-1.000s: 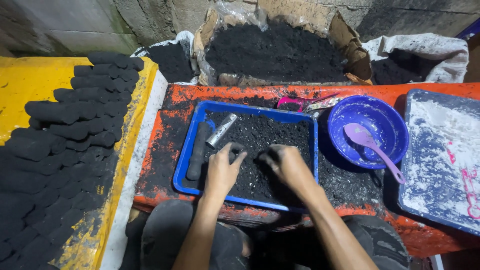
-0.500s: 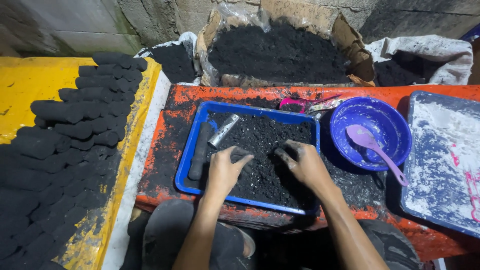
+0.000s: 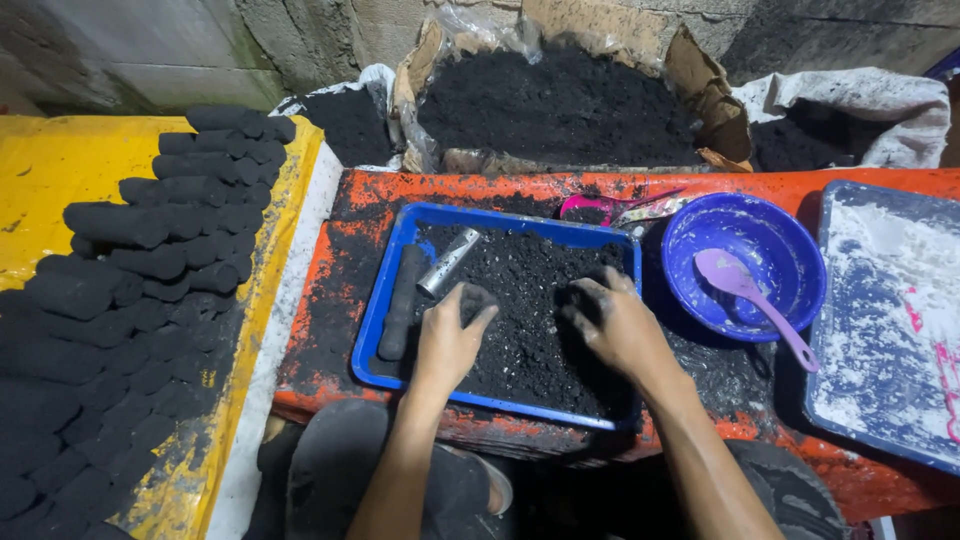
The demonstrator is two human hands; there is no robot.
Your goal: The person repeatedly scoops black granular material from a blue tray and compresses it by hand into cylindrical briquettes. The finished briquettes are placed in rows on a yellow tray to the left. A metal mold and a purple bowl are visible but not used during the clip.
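A blue tray (image 3: 384, 305) on an orange bench holds a heap of black charcoal powder (image 3: 525, 300). My left hand (image 3: 450, 335) rests palm down on the powder at the tray's left middle, fingers curled into it. My right hand (image 3: 612, 325) presses into the powder at the tray's right side, fingers spread and blackened. A short metal tube (image 3: 447, 262) and a black cylinder (image 3: 400, 300) lie in the tray left of my left hand.
Rows of black cylindrical briquettes (image 3: 150, 260) cover a yellow surface at left. A blue bowl (image 3: 745, 250) with a purple spoon (image 3: 752, 300) stands right of the tray, beside a white-dusted tray (image 3: 890, 320). A cardboard box of black powder (image 3: 560, 100) sits behind the bench.
Both hands have shifted a little within the powder; the right hand has moved slightly right and spread. The view has tilted slightly.
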